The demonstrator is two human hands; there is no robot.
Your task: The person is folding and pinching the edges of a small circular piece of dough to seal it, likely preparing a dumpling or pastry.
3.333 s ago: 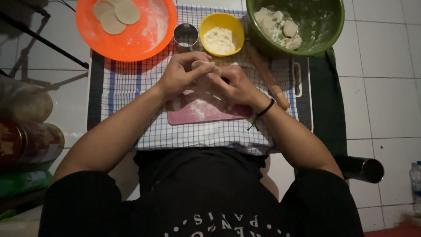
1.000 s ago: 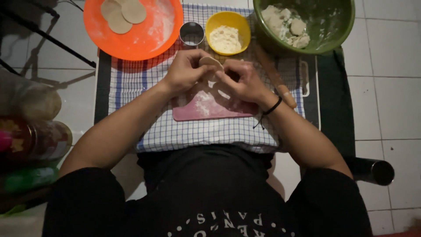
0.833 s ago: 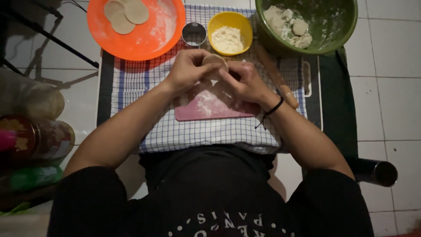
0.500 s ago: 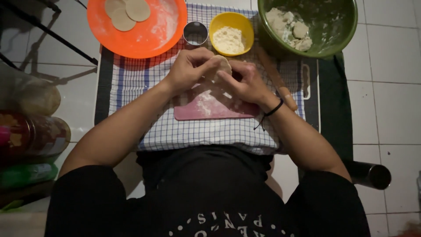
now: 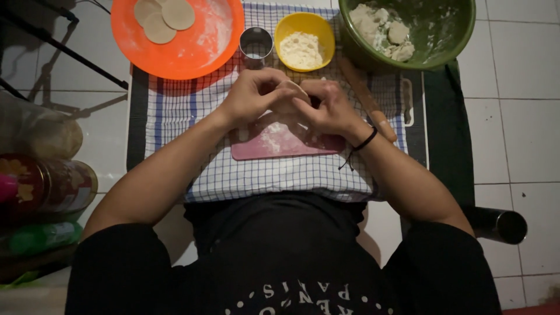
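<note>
While both hands meet above the far edge of the pink board (image 5: 280,143), the left hand (image 5: 254,96) and right hand (image 5: 332,108) press fingertip to fingertip, closed together around a small pale piece of dough (image 5: 287,100); it is mostly hidden, so its shape cannot be told. The board lies at the middle of a blue-checked cloth (image 5: 262,175), dusted with flour. Along the cloth's far edge stand an orange plate (image 5: 204,52) carrying flat dough rounds (image 5: 163,17), a metal ring cutter (image 5: 256,44), a yellow bowl (image 5: 286,26) of flour and a green bowl (image 5: 449,41) of dough lumps. A wooden rolling pin (image 5: 367,96) lies just beside the right hand, towards the cloth's right edge
</note>
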